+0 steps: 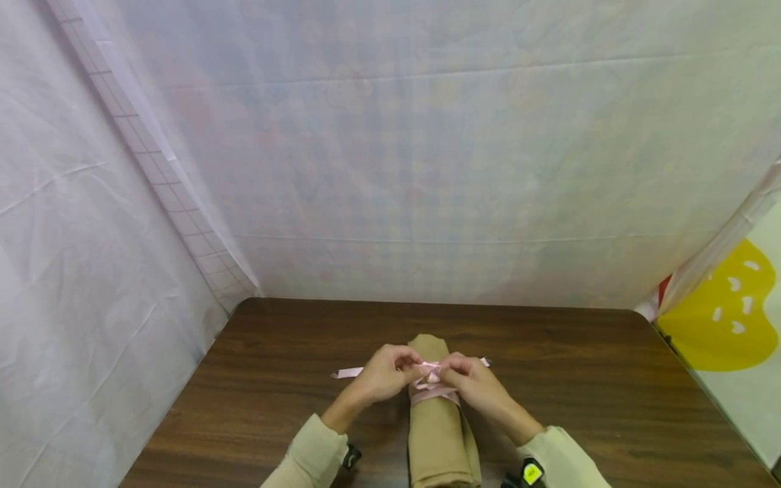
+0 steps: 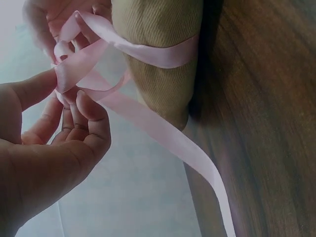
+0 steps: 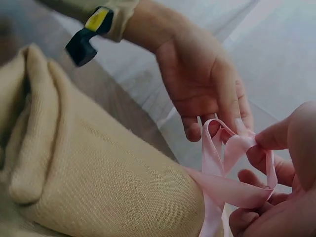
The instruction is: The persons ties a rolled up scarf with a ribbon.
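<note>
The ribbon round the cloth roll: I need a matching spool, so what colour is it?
Pale pink ribbon, plain with no pattern; clearest in the left wrist view.

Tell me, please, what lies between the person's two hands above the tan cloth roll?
In the head view, the knot of the pink ribbon lies between the left hand and right hand, both pinching it over the tan cloth roll.

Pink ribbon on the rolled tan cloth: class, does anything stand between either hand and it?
Nothing visible does. The left hand and right hand both already pinch the pink ribbon in their fingers, above the rolled tan cloth that it encircles on the table.
</note>
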A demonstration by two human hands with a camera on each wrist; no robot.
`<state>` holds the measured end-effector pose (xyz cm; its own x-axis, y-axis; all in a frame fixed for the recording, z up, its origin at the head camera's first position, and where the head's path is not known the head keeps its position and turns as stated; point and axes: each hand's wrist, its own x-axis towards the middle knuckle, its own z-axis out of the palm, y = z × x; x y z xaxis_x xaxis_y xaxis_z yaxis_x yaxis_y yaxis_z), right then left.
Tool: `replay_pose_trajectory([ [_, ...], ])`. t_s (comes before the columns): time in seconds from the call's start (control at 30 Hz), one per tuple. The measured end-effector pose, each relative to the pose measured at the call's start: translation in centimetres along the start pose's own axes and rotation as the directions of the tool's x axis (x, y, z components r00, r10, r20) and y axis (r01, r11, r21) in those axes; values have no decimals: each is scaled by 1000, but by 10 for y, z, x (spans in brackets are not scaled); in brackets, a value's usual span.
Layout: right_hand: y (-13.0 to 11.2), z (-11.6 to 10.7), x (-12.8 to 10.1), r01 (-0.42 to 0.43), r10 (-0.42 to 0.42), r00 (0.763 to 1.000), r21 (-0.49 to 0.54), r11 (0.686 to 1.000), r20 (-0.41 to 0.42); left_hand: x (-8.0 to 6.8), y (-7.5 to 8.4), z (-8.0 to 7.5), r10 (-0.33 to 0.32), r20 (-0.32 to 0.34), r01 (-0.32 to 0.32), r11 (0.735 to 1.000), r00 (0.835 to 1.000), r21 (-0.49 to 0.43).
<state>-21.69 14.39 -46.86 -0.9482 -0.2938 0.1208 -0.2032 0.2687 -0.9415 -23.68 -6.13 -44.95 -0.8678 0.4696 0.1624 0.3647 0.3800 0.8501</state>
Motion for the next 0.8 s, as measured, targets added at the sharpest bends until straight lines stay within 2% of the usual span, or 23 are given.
replay_pose_trajectory([
  [0.07, 1, -1, 0, -38, 35, 999, 125, 991, 26, 0, 1, 2, -12, -11, 12, 1000, 1000, -4],
  [0.17, 1, -2, 0, -68, 46, 995, 283, 957, 85, 1, 1, 3, -24, -19, 24, 1000, 1000, -10],
  [0.27, 0, -4, 0, -85, 35, 990, 383, 920, 136, 1, 2, 4, -20, -20, 20, 1000, 1000, -20],
  [0.4, 1, -5, 1, -88, 14, 985, 434, 896, 170, 2, 2, 4, -2, -29, 1, 999, 1000, -36],
  [0.63, 4, -7, 1, -75, -32, 978, 486, 871, 207, 2, 2, 3, -13, -34, 11, 999, 999, -42],
  [0.8, 6, -8, 1, -27, -97, 975, 539, 842, 201, 3, 1, 5, -4, -37, 3, 999, 999, -35],
])
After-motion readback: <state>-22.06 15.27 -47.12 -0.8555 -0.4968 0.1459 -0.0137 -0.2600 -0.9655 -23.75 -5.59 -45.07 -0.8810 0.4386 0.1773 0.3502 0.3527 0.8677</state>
